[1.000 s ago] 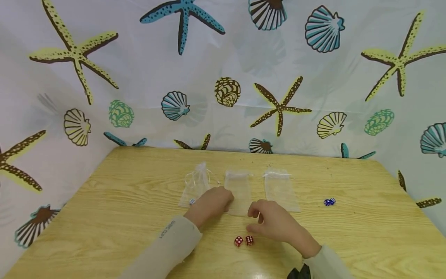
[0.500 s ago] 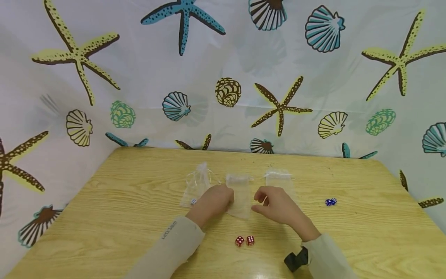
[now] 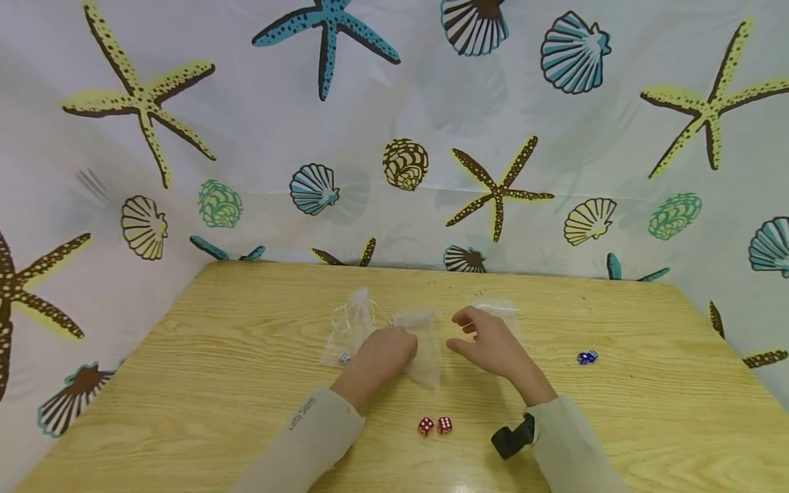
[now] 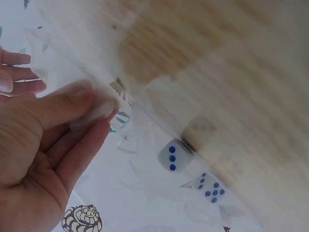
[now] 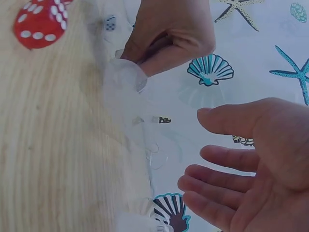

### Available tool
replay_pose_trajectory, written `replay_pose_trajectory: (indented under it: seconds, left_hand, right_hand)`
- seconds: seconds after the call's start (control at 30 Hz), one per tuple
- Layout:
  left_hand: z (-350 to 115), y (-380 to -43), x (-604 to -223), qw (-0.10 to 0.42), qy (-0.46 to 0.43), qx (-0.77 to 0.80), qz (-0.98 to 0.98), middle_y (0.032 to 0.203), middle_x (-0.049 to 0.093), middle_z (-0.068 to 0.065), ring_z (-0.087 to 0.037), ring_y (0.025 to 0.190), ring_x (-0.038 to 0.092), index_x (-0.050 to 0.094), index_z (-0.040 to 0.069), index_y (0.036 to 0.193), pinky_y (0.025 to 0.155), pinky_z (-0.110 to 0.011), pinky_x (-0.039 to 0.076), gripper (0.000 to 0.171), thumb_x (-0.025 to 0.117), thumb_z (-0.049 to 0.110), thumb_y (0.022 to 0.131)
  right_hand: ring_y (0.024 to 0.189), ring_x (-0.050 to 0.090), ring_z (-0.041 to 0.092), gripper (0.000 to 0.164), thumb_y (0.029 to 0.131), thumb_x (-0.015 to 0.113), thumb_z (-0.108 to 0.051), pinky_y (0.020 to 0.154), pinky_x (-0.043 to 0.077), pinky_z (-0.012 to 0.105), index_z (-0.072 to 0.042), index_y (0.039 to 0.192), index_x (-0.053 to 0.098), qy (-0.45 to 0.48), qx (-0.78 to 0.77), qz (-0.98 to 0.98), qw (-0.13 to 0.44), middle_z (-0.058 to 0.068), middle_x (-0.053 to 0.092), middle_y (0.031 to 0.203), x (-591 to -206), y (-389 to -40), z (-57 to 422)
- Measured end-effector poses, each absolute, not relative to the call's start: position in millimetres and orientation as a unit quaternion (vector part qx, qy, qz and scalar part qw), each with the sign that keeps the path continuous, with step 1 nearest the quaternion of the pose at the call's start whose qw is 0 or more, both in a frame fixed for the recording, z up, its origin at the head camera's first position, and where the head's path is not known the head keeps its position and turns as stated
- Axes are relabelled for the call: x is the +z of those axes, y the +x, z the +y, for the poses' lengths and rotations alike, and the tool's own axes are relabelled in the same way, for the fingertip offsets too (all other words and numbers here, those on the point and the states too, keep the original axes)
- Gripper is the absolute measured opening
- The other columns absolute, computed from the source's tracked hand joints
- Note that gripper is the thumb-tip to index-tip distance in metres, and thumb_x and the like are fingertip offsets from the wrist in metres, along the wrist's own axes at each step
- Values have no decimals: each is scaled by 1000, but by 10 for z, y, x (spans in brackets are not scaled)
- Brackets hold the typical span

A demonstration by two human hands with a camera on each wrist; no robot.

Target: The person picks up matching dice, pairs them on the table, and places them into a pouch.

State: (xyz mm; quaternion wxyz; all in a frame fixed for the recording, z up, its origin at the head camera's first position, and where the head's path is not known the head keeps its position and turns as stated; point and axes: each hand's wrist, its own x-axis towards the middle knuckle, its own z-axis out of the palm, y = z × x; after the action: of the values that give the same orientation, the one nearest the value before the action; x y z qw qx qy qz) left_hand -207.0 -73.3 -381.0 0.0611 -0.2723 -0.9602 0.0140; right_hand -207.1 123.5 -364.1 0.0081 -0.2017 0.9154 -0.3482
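My left hand (image 3: 382,359) pinches the left edge of the middle sheer white drawstring bag (image 3: 425,352) between thumb and fingers. Slightly raised, that bag slants toward the hand. To its right, my right hand (image 3: 493,346) hovers palm inward with fingers spread and nothing held, partly covering the right-hand sheer bag (image 3: 496,307). Beside my left wrist lies another sheer bag (image 3: 346,332) with its neck gathered; white dice with blue dots (image 4: 174,157) show in it in the left wrist view. Two red dice (image 3: 435,426) lie in front of the middle bag.
Two blue dice (image 3: 587,357) sit at the right of the wooden table (image 3: 222,370). A white cloth (image 3: 370,103) printed with starfish and shells hangs behind and along the sides. A dark strap device (image 3: 513,438) is on the right wrist.
My right hand has moved forward, away from the red dice, its fingers opening wider. The middle bag has shifted and tilted under the left hand's pinch.
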Motion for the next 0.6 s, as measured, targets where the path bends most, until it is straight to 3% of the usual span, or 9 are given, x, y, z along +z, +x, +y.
replay_pose_trajectory:
  seconds: [0.3,0.5,0.6]
  left_hand:
    - [-732,-1994,-3724,148,-247,28,-957,69,66,-3,-14,58,59,71,13,77,52,-28,49,17,61,6,89]
    - [-736,-1930,-3696,258,-255,-5,-932,90,73,-6,-19,75,69,72,8,90,58,-29,55,10,64,5,87]
    - [-736,-1890,-3693,302,-260,-17,-917,100,73,-8,-21,85,71,72,6,99,63,-30,57,14,67,6,85]
  right_hand:
    - [126,48,40,59,91,64,-24,100,43,53,0,140,40,-200,-358,912,-1,22,45,141,-3586,-2099,1256]
    - [136,36,41,74,93,61,-31,106,37,54,-3,149,23,-195,-395,898,6,21,29,152,-3545,-2093,1250]
    - [139,31,41,79,94,59,-34,109,34,53,-4,152,14,-192,-431,882,17,20,19,156,-3530,-2093,1251]
